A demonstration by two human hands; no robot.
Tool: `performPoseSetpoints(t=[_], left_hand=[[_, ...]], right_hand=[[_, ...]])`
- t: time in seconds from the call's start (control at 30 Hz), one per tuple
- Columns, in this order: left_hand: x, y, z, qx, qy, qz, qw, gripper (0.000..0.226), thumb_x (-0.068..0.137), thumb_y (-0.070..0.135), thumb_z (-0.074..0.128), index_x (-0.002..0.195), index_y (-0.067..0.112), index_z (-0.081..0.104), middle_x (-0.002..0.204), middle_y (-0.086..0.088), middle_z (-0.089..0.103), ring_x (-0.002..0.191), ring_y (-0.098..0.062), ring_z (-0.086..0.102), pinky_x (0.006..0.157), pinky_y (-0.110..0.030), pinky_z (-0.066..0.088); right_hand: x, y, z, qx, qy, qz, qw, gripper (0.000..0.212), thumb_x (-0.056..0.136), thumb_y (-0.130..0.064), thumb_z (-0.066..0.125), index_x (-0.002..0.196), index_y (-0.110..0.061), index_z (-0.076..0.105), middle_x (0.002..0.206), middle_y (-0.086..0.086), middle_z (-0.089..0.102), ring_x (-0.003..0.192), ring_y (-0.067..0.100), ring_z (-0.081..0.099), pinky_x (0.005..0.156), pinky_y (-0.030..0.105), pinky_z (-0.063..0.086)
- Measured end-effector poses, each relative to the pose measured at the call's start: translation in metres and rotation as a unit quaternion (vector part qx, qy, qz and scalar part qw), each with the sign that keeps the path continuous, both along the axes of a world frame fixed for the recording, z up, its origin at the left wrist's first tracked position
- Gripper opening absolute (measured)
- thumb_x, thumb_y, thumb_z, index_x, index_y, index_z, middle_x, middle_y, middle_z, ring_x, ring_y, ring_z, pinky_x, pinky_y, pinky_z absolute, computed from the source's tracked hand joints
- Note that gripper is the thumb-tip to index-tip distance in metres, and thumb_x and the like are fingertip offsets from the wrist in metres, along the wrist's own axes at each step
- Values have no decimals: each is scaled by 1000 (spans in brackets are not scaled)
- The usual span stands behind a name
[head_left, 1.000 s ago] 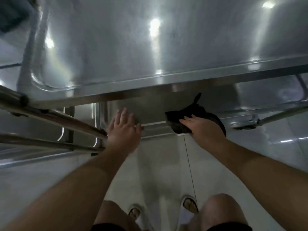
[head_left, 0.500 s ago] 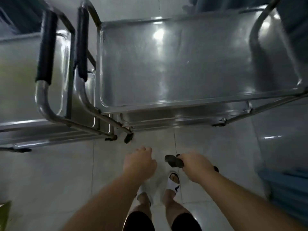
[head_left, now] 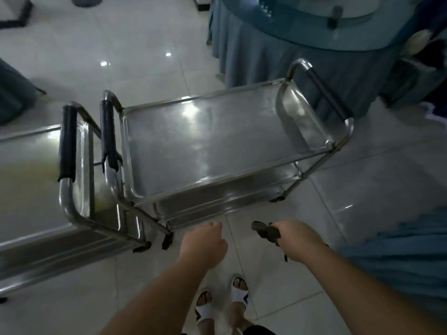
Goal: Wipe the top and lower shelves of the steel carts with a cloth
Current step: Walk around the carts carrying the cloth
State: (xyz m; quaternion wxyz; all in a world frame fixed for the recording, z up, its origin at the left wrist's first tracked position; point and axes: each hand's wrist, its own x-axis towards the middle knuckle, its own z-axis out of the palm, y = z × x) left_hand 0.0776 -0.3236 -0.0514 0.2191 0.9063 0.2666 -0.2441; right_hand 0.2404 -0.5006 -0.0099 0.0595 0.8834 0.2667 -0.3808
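Far left: we note a second steel cart [head_left: 31, 170], partly out of frame, its black-sleeved handle [head_left: 67, 143] next to the handle [head_left: 107, 134] of the central cart. The top shelf [head_left: 212, 146] of the central steel cart [head_left: 314, 112] lies bare and reflective, with ceiling lights mirrored in it; the lower shelf [head_left: 217, 201] shows only as a strip under its near edge. Near the cart's near corner, our left hand [head_left: 205, 243] hangs in the air with fingers curled under, holding nothing, touching nothing. Right of it, our right hand [head_left: 297, 238] has its fingers clamped round the dark cloth [head_left: 266, 232], bunched, one end sticking out leftward. Both hands are clear of the carts. Sandalled feet [head_left: 222, 301] stand on pale floor tile below. Upper right: a table with a blue skirt [head_left: 266, 49].
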Motion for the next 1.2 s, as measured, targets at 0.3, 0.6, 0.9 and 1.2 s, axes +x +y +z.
performPoseSetpoints(t=[0.3,0.6,0.9,1.2], left_hand=[[98,-53,65,60,-18,-140,988,45,98,38,48,139,21,52,139,-7,59,124,-32,59,99,-45,46],[272,-190,104,99,-66,-248,961,44,99,47,46,134,21,56,134,-7,60,122,-33,60,92,-44,45],[414,-353,134,95,-101,-318,938,47,101,46,47,142,22,48,132,-5,59,119,-31,59,93,-45,47],[534,-394,130,103,-90,-356,924,48,103,49,45,142,21,49,131,-5,59,119,-30,58,96,-45,47]], right_hand=[[32,-86,55,69,-54,-114,990,18,105,-17,51,112,-16,68,104,10,70,95,28,68,78,35,52],[144,-230,86,83,-99,-176,976,16,104,-14,54,110,-16,68,103,10,72,96,28,71,87,37,59],[262,-393,119,62,-151,-207,965,17,104,-15,51,112,-13,66,104,8,72,96,27,69,89,41,58],[369,-429,118,50,-130,-242,960,22,107,-15,48,121,-11,64,109,10,71,100,27,69,93,44,58]])
